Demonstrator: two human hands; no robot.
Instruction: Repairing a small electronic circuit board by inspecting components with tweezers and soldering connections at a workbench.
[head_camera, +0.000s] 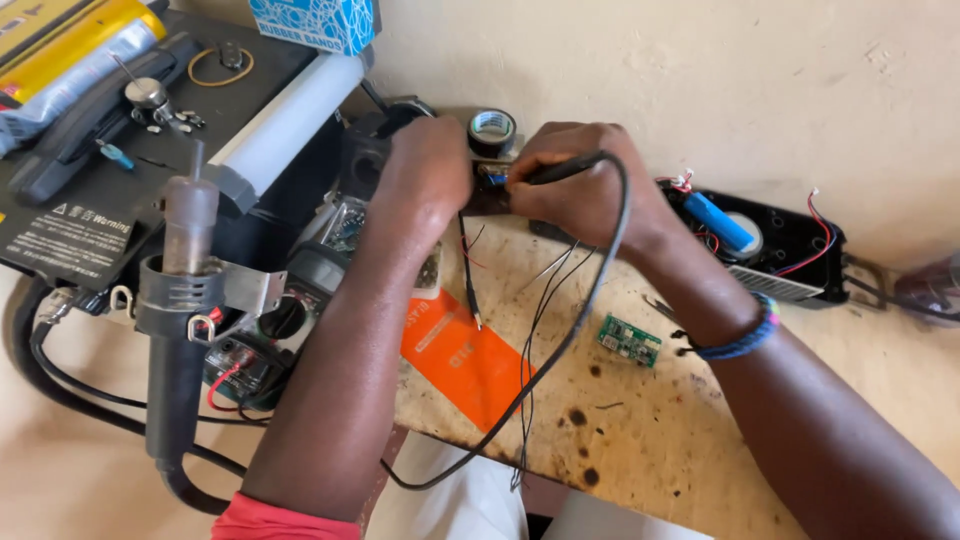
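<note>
Our right hand (580, 190) keeps a clenched grip on a black-handled soldering iron (562, 170), its tip pointed left into a small dark part (492, 182) hidden between both hands at the far edge of the wooden worktop (640, 430). Our left hand (430, 175) is curled over that same part; we cannot tell whether its grip closes on the part or merely presses it down, since the fingers fold out of sight. Judgement on risk: the hot tip sits very close to the left fingers, so a slip could burn them; the iron's black cord (560, 340) loops down off the worktop edge and could snag on our forearm and drag the tip off the joint. Thin loose wires (535, 300) trail from the part across the scorched wood, and could be tugged or touched by the iron. A roll of black tape (492, 130) stands just behind the hands, touching distance from the tip. Outward: a small green circuit board (629, 340) lies apart on the worktop, an orange card (465, 360) lies under our left forearm, an open black casing (790, 245) with a blue cell (718, 222) sits to the right. To the left, a hot-air wand (185, 290) rests in its holder, with a multimeter (275, 335) crowded beneath our left arm, cramping that side.
</note>
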